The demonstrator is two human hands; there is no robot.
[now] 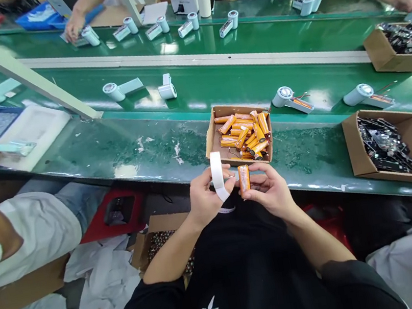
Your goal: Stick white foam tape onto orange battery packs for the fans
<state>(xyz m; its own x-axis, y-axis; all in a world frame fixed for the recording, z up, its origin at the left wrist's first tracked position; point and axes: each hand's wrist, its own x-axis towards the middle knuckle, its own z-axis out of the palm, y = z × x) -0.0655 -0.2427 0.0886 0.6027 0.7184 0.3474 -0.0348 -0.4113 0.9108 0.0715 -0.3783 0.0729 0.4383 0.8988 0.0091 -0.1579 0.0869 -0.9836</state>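
Note:
A roll of white tape (217, 171) is gripped by my left hand (205, 199), its loose end hanging down by my fingers. My right hand (273, 191) pinches an orange-wrapped battery (244, 179) upright between thumb and fingers, close beside the tape. Both hands are just in front of the bench edge, over my lap. Right behind them on the bench stands a shallow cardboard box (209, 141) with several more orange batteries (243, 131), some with thin wires.
A box of dark small parts (356, 152) stands to the right. Light-blue handheld fan bodies (113, 92) lie on the green conveyor (218, 80). A slanted post (23, 68) rises at the left. Co-workers sit on both sides and across.

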